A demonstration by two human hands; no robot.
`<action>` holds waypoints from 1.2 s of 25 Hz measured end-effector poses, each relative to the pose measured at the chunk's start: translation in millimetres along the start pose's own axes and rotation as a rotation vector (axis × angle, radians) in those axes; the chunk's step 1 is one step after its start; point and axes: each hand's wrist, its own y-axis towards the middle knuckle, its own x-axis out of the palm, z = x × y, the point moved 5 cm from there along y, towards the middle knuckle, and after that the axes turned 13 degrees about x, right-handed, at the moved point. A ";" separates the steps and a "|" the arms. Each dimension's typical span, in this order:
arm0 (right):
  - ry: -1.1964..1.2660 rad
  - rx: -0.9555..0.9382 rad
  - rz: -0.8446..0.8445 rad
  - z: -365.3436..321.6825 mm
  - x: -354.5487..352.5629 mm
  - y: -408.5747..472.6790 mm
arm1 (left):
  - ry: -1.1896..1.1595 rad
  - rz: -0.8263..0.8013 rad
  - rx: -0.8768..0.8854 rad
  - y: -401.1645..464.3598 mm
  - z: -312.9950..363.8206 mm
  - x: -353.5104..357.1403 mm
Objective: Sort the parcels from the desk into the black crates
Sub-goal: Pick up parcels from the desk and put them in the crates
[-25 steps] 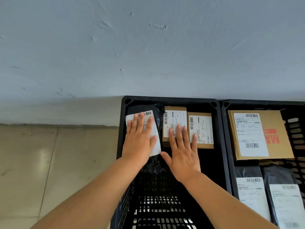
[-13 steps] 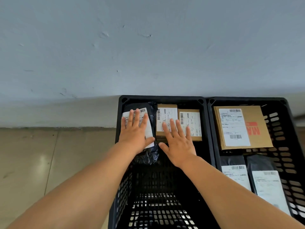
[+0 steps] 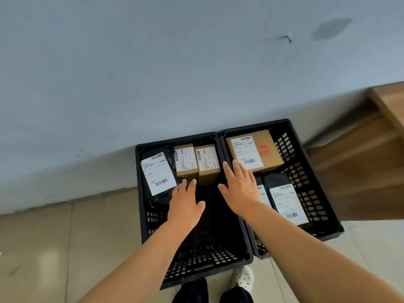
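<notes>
A: Since the previous frame? Both hands lifted off the parcels; left hand and right hand hover, fingers straight, holding nothing.

B: Parcels? Black bag and small boxes in left crate; large box in right crate. Tiled floor, grey wall.

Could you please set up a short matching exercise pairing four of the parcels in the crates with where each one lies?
Things:
1. black bag with a white label
2. two small brown boxes
3. large brown box with red print
4. long black bag

Places:
A. far end of the right crate
B. far left corner of the left crate
C. right crate, nearer the person than the large box
D. side by side at the far end of the left crate, right of a bag

Pairs: 1-B, 2-D, 3-A, 4-C
</notes>
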 end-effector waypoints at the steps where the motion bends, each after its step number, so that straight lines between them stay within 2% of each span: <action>1: 0.031 0.014 0.020 11.1 -11.1 -8.6 | -0.007 0.004 0.024 -1.3 21.2 -2.4; 5: 0.147 0.062 0.087 63.2 -47.1 -49.1 | -0.103 0.035 0.097 -16.7 108.6 -0.1; 8: 0.206 0.131 0.139 130.8 -72.7 -84.5 | -0.155 0.032 0.134 -37.6 183.6 21.6; 13: 0.269 0.207 0.220 287.6 -117.6 -146.0 | -0.177 0.026 0.229 -59.7 322.9 77.1; 20: 0.314 0.373 0.376 536.8 -194.2 -234.0 | -0.233 -0.077 0.399 -74.7 530.8 182.4; 25: 0.352 0.430 0.420 644.3 -234.9 -248.0 | -0.253 -0.101 0.526 -57.7 638.1 219.8; 30: 0.356 0.444 0.451 723.2 -269.2 -217.6 | -0.293 -0.103 0.580 7.9 729.7 240.8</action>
